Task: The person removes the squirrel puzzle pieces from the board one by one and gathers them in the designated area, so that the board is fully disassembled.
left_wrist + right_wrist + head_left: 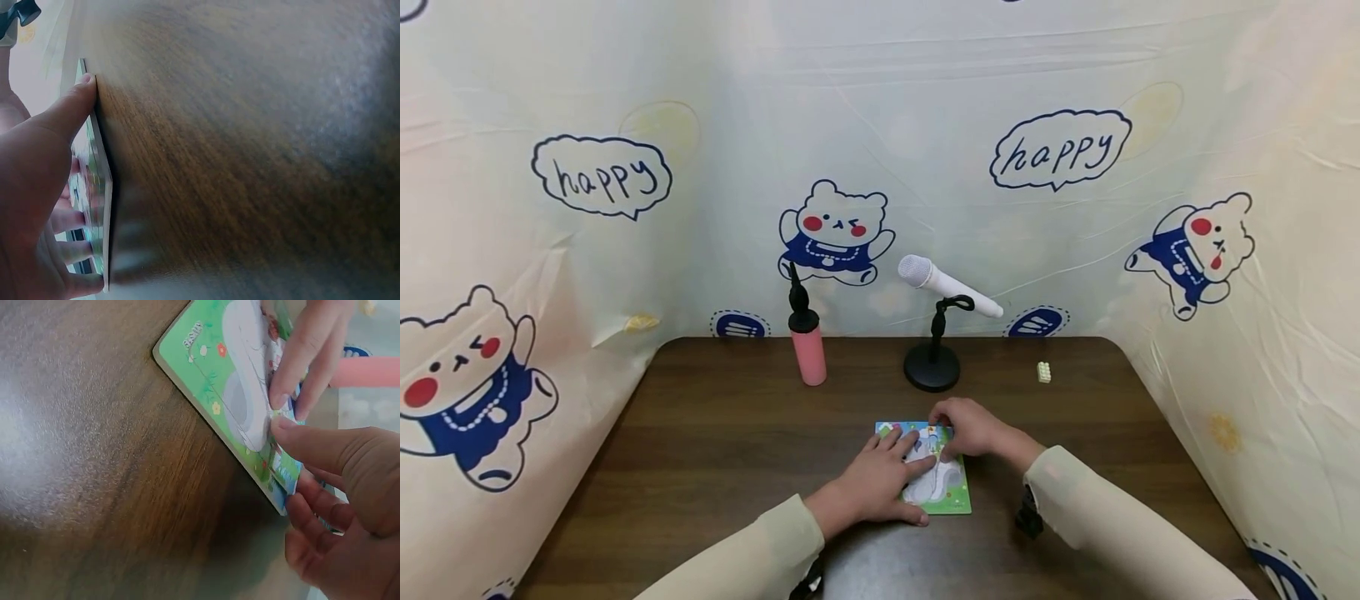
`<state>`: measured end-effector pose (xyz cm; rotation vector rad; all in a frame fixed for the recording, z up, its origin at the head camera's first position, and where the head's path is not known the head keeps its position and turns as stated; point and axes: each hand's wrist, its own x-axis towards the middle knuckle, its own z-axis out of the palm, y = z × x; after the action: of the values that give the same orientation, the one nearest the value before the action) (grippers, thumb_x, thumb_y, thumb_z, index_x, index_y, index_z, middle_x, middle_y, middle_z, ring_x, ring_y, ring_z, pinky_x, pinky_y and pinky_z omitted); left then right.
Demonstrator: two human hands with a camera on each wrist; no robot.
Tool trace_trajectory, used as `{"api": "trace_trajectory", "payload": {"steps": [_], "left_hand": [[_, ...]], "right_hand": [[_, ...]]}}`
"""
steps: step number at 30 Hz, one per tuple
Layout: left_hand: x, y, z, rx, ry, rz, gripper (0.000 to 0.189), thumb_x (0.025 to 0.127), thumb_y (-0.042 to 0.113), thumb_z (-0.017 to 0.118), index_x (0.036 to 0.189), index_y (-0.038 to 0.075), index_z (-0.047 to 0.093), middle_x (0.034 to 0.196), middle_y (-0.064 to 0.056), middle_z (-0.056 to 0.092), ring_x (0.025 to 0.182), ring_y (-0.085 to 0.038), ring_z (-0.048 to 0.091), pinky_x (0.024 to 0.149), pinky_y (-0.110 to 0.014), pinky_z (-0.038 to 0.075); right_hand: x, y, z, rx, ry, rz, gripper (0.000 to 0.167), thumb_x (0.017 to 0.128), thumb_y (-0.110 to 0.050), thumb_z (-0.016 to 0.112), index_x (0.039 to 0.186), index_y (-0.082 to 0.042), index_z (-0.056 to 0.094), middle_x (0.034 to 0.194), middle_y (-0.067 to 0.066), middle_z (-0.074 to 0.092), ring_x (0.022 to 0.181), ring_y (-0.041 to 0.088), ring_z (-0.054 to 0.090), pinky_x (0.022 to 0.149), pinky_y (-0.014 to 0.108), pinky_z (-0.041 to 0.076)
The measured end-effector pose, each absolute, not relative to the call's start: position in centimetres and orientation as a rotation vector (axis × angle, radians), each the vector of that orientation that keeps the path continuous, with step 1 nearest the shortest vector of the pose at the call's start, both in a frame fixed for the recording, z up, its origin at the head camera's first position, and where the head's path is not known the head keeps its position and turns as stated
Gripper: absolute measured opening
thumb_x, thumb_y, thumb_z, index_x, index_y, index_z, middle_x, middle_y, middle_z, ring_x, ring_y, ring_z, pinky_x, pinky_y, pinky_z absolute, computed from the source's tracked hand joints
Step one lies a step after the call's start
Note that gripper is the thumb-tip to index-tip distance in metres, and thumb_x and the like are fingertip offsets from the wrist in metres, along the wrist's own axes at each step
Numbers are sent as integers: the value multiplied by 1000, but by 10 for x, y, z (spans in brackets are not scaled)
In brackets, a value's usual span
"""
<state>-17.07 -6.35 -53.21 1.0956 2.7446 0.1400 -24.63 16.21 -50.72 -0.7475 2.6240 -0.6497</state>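
Note:
A colourful picture puzzle board (953, 500) with rounded corners lies on the table, its green ground printed with flowers around a pale grey shape. Across its left side rests my left hand (880, 479), fingers spread over the picture and thumb (84, 94) along the near edge. At the upper right corner, my right hand (973, 427) pinches a printed puzzle piece (286, 470) between thumb and fingers. That piece sits slightly tilted over the board, and the fingers partly hide it. In the right wrist view, left fingertips (281, 397) press close beside the right thumb.
Behind the board stands a white microphone (955, 287) on a black round-based stand (932, 368). A pink hand pump (808, 358) with a black top is at the back left. Toward the back right lies a small pale toy brick (1044, 372). A printed curtain (722, 208) encloses the brown table (715, 467).

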Motion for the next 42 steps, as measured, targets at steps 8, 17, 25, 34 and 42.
{"api": "trace_trajectory", "payload": {"steps": [8, 17, 25, 34, 42], "left_hand": [[-172, -63, -533, 1077, 2734, 137, 87, 85, 84, 54, 158, 39, 39, 168, -13, 28, 153, -43, 27, 114, -65, 34], [-171, -64, -537, 1083, 2739, 159, 87, 85, 83, 55, 158, 39, 39, 168, -14, 28, 153, -44, 27, 114, -66, 34], [-170, -63, -534, 1080, 2735, 154, 87, 85, 82, 56, 158, 39, 39, 168, -14, 27, 153, -43, 28, 114, -65, 34], [-170, -63, -531, 1072, 2730, 163, 86, 85, 81, 59, 158, 38, 41, 168, -14, 28, 153, -44, 28, 114, -66, 34], [-170, -63, -533, 1076, 2741, 164, 86, 85, 81, 59, 157, 38, 42, 167, -14, 30, 152, -44, 29, 114, -65, 35]], "right_hand": [[-246, 179, -508, -669, 2611, -809, 23, 85, -11, 83, 107, -8, 78, 99, 3, 72, 87, 14, 60, 79, 36, 53], [-242, 172, -508, -717, 2634, -745, 39, 85, -10, 83, 122, -8, 71, 107, 6, 69, 95, 20, 62, 86, 43, 54], [-236, 158, -501, -772, 2679, -540, 49, 80, -17, 88, 125, -11, 69, 113, 8, 67, 98, 21, 61, 88, 47, 53], [-233, 150, -500, -743, 2709, -510, 59, 74, -17, 94, 126, -12, 66, 115, 8, 66, 101, 21, 61, 91, 48, 52], [-244, 150, -504, -678, 2662, -566, 58, 67, -13, 97, 115, -13, 64, 105, 6, 61, 93, 19, 55, 84, 43, 50]]}}
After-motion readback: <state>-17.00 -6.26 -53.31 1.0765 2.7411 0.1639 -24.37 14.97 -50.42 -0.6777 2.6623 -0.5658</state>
